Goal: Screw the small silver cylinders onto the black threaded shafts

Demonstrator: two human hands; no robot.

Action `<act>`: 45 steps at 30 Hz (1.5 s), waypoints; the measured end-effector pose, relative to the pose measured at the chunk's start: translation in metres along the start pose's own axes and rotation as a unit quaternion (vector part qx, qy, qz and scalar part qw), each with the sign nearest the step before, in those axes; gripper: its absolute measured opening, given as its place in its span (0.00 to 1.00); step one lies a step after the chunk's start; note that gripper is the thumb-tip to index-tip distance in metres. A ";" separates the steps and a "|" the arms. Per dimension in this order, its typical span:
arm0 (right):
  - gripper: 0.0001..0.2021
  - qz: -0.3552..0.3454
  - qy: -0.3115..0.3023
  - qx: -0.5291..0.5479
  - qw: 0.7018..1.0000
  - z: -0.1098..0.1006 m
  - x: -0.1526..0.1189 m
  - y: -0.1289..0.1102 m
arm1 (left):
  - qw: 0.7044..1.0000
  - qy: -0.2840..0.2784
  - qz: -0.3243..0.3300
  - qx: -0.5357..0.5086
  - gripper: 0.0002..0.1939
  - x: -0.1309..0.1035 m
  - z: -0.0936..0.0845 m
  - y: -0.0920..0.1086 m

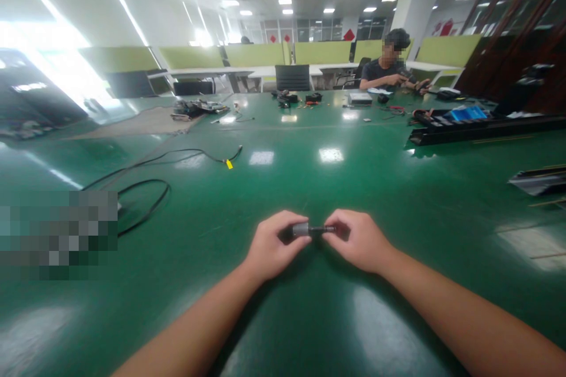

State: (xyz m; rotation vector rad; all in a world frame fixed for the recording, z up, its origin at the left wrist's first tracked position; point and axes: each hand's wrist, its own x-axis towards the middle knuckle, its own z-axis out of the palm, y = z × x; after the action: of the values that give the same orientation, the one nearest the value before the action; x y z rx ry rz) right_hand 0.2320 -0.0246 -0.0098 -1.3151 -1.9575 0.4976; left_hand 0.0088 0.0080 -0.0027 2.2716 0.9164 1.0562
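Observation:
Between my two hands is a small grey cylinder with a thin dark shaft (301,229), lying level from left to right. My left hand (274,244) is closed around the thick grey body, with thumb and fingers on either side of it. My right hand (360,240) pinches the far right end of the shaft between thumb and fingertips. Both hands are just over the green tabletop (274,188). The exact kind of the part is too small and blurred to tell.
A black cable (165,188) with a yellow tag (229,164) lies at the left. Electronic parts (198,107) and a grey box (359,99) stand along the far side. Long black rails (477,128) lie at the right. Another person (389,68) sits at the far side, handling something dark.

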 end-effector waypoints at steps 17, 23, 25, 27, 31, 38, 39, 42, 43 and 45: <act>0.02 0.004 -0.001 -0.003 1.000 -0.003 0.000 0.001 | 1.000 0.004 -0.007 0.007 0.12 -0.001 0.000 -0.002; 0.02 0.004 0.000 0.002 1.000 -0.003 0.000 0.002 | 1.000 0.005 -0.005 0.005 0.12 0.000 0.000 -0.003; 0.02 0.005 0.001 0.001 1.000 -0.003 0.001 0.002 | 1.000 0.006 -0.006 0.003 0.12 0.000 0.000 -0.003; 0.01 0.007 0.002 -0.001 1.000 -0.003 0.000 0.001 | 1.000 0.007 -0.008 0.003 0.12 0.000 0.000 -0.003; 0.01 0.007 0.002 -0.004 1.000 -0.003 0.000 0.001 | 1.000 0.009 -0.011 0.005 0.12 -0.001 0.000 -0.003; 0.02 -0.005 0.003 -0.005 1.000 -0.005 0.001 0.002 | 1.000 0.016 -0.011 0.004 0.12 -0.001 0.000 -0.003; 0.02 -0.008 0.002 -0.006 1.000 -0.005 0.001 0.003 | 1.000 0.016 -0.010 0.003 0.12 -0.001 0.001 -0.003; 0.03 -0.010 0.002 -0.008 1.000 -0.005 0.001 0.004 | 1.000 0.017 -0.009 0.001 0.12 -0.001 0.001 -0.003; 0.03 -0.010 0.002 -0.008 1.000 -0.005 0.001 0.004 | 1.000 0.017 -0.009 0.002 0.12 -0.001 0.000 -0.003; 0.03 -0.009 0.002 -0.007 1.000 -0.005 0.001 0.004 | 1.000 0.017 -0.009 0.003 0.12 -0.001 0.000 -0.003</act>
State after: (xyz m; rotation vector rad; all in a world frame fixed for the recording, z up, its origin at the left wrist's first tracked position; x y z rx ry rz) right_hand 0.2379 -0.0226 -0.0086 -1.3039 -1.9706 0.4725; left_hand 0.0074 0.0097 -0.0055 2.2529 0.9523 1.0888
